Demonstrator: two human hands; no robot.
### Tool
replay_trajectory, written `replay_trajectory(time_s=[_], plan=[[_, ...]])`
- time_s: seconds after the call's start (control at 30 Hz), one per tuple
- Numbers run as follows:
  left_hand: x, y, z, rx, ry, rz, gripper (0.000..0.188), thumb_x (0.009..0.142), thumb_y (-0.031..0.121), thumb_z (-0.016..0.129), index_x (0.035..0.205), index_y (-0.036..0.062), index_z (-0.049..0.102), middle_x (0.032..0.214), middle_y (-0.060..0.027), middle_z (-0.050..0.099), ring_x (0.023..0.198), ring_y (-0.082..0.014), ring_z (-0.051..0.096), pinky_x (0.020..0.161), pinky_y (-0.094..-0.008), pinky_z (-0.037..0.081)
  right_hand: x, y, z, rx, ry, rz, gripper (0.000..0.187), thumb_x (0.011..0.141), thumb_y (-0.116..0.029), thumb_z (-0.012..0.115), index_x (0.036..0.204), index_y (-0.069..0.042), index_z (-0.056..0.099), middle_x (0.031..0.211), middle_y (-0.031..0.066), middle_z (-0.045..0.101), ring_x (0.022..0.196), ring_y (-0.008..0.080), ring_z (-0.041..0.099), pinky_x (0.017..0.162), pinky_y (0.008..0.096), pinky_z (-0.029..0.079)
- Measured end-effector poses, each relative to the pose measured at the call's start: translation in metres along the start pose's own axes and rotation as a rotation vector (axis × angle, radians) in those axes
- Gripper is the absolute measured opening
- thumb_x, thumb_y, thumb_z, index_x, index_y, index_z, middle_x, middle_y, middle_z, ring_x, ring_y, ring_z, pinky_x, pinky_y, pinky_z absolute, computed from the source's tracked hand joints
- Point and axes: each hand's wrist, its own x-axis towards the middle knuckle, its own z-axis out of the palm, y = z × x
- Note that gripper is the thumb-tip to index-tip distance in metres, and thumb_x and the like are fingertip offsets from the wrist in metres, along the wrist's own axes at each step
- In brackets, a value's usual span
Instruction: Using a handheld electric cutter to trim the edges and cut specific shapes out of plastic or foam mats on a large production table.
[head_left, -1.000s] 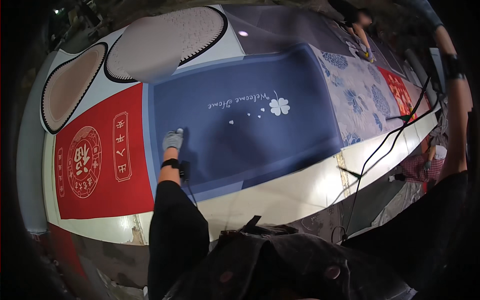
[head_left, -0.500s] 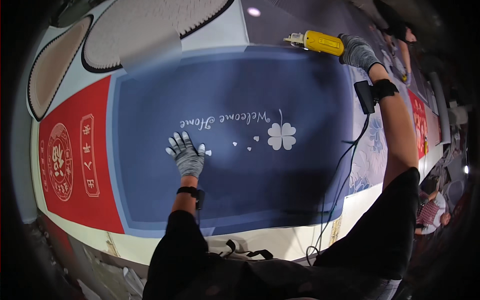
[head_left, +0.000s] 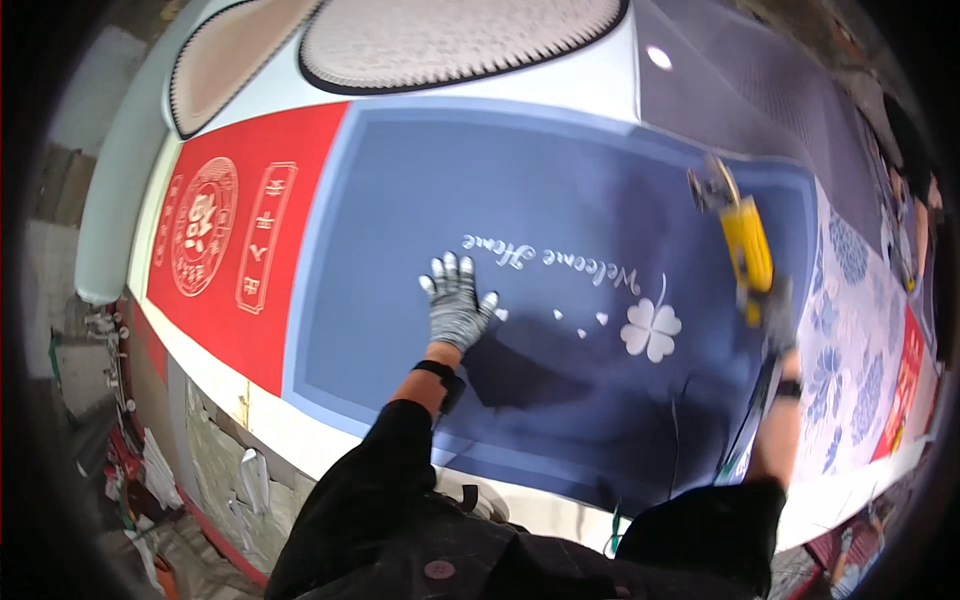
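Observation:
A dark blue printed mat [head_left: 400, 190] with a paler border lies across the middle, bearing white lettering and a clover [head_left: 651, 330]. My left hand [head_left: 458, 308], in a grey glove with white fingertips, rests flat on it, fingers spread, just below the lettering. Over the mat's right part my right hand [head_left: 776, 318], gloved and blurred by motion, grips a yellow electric cutter [head_left: 746, 245] by its rear. The cutter's metal head [head_left: 714, 187] points away from me, near the mat's far edge. A dark cord [head_left: 740, 440] runs down beside my right wrist.
A red printed mat [head_left: 250, 230] adjoins on the left, a pale floral one [head_left: 845, 330] on the right. Beyond are a grey piece [head_left: 730, 70] and oval beige mats [head_left: 450, 40]. Another person's arm [head_left: 920, 230] shows at the far right.
My right hand has brought the cutter back toward me from beyond the far edge and turned its head from leftward to away from me. My left hand stays on the mat; the view has shifted.

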Motion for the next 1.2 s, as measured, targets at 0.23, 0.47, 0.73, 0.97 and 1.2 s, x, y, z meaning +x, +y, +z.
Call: replay_trajectory(time_s=[0.23, 0.47, 0.73, 0.97, 1.2], plan=[[-0.009, -0.036, -0.007, -0.001, -0.110, 0.013, 0.073, 0.085, 0.049, 0.044, 0.142, 0.0100, 0.021, 0.148, -0.0206, 0.011, 0.136, -0.0409, 0.006, 0.108, -0.0544, 0.004, -0.282, -0.065, 0.128, 0.851, -0.042, 0.064, 0.048, 0.071, -0.020, 0.068, 0.111, -0.001, 0.050, 0.087, 0.0144, 0.063, 0.074, 0.0232, 0.063, 0.067, 0.0343, 0.053], [-0.135, -0.103, -0.019, 0.000, -0.246, 0.208, 0.067, 0.085, 0.046, 0.045, 0.141, 0.0154, 0.024, 0.148, -0.0099, 0.017, 0.137, -0.0283, 0.013, 0.108, -0.0512, 0.012, -0.479, -0.059, 0.196, 0.894, 0.083, 0.431, 0.055, 0.061, -0.019, 0.070, 0.106, 0.003, 0.049, 0.076, 0.0160, 0.061, 0.064, 0.0289, 0.065, 0.059, 0.0411, 0.057], [-0.320, -0.314, 0.000, 0.081, -0.173, 0.076, 0.067, 0.085, 0.048, 0.043, 0.140, 0.0129, 0.026, 0.147, -0.0103, 0.022, 0.136, -0.0323, 0.017, 0.107, -0.0545, 0.011, -0.542, -0.125, 0.293, 0.974, 0.115, 0.261, 0.057, 0.067, -0.026, 0.070, 0.111, 0.003, 0.048, 0.082, 0.0169, 0.062, 0.067, 0.0265, 0.065, 0.062, 0.0375, 0.057], [-0.379, -0.440, -0.027, -0.072, -0.176, -0.418, 0.068, 0.084, 0.046, 0.044, 0.139, 0.0106, 0.028, 0.148, -0.0118, 0.020, 0.135, -0.0324, 0.019, 0.106, -0.0537, 0.017, -0.557, -0.158, 0.377, 1.140, -0.098, 0.182, 0.063, 0.066, -0.027, 0.072, 0.115, 0.004, 0.047, 0.084, 0.0195, 0.061, 0.069, 0.0305, 0.064, 0.062, 0.0413, 0.056], [-0.351, -0.463, 0.006, -0.041, -0.099, -0.297, 0.057, 0.085, 0.043, 0.043, 0.125, 0.0028, 0.047, 0.132, -0.0210, 0.044, 0.125, -0.0373, 0.037, 0.106, -0.0443, 0.024, -0.575, -0.194, 0.414, 1.045, -0.180, 0.236, 0.051, 0.075, -0.017, 0.067, 0.116, 0.005, 0.044, 0.094, 0.0185, 0.058, 0.077, 0.0258, 0.061, 0.070, 0.0375, 0.053]])
